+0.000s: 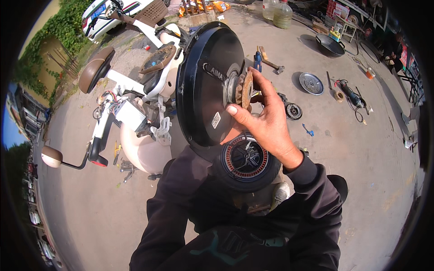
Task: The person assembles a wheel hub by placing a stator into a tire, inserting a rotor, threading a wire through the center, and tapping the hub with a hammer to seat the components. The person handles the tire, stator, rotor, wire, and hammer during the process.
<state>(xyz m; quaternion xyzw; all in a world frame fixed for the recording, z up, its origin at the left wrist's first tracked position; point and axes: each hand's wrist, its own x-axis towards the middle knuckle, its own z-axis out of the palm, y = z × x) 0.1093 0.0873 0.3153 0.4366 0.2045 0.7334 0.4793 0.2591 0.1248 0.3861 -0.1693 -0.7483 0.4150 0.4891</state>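
Note:
A large black round motor cover (194, 90) is held up in front of me, tilted on edge. At its centre sits a grey metal hub bearing a rusty toothed ring (247, 89). My right hand (271, 119) is closed on that ring, thumb on the near side and fingers over the far rim. Behind the cover's lower edge, only a little skin of my left hand (231, 134) shows; its fingers are hidden. Below stands a wheel (224, 174) with a black tyre and a reddish-brown segmented ring inside, between my legs.
A partly dismantled white electric scooter (144, 149) lies at left, wires exposed. Rightward on the concrete are a hammer (273, 66), a silver round cover (311, 84), a black round part (294, 111), a corded power tool (352, 95) and a black wok-like pan (330, 46).

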